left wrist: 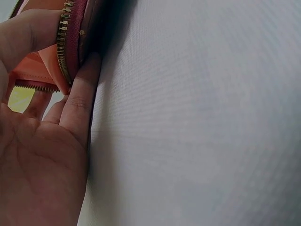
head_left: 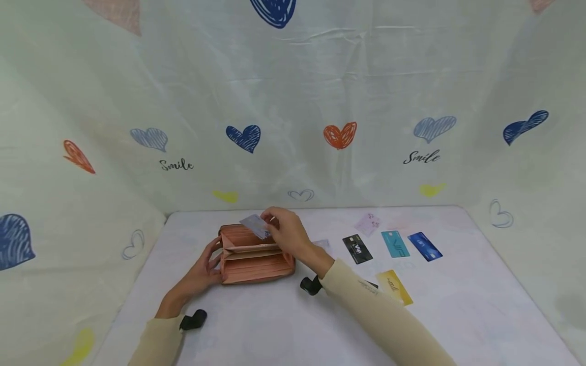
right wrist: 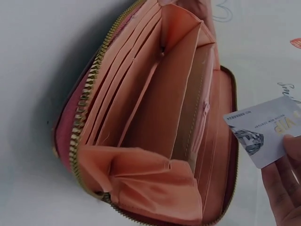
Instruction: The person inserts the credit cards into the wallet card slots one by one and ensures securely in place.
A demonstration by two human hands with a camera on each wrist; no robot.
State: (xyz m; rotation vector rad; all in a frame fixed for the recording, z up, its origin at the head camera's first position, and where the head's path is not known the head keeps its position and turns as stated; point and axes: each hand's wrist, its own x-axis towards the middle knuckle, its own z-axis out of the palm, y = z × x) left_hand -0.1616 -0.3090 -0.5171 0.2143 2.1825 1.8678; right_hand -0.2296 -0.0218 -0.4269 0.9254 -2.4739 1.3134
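Note:
An unzipped peach-coloured zip wallet (head_left: pixel 258 275) lies open on the white table, its compartments spread. At its left end my left hand (head_left: pixel 200 277) grips it; in the left wrist view the thumb lies over the brass zipper (left wrist: pixel 62 44) and other fingers are against the outside. My right hand (head_left: pixel 290 235) pinches a silver VIP card (right wrist: pixel 265 132) by one end. Over the wallet's far side, the card points down and left in the head view. In the right wrist view, card slots (right wrist: pixel 124 75) and a middle divider show inside the wallet.
Right of the wallet lie a black VIP card (head_left: pixel 357 248), a teal VIP card (head_left: pixel 395 244), a blue card (head_left: pixel 425 246), a gold card (head_left: pixel 394 287) and a pale pink card (head_left: pixel 368 223). A pale card (head_left: pixel 323 245) is partly behind the right wrist. A heart-printed curtain (head_left: pixel 293 168) hangs behind.

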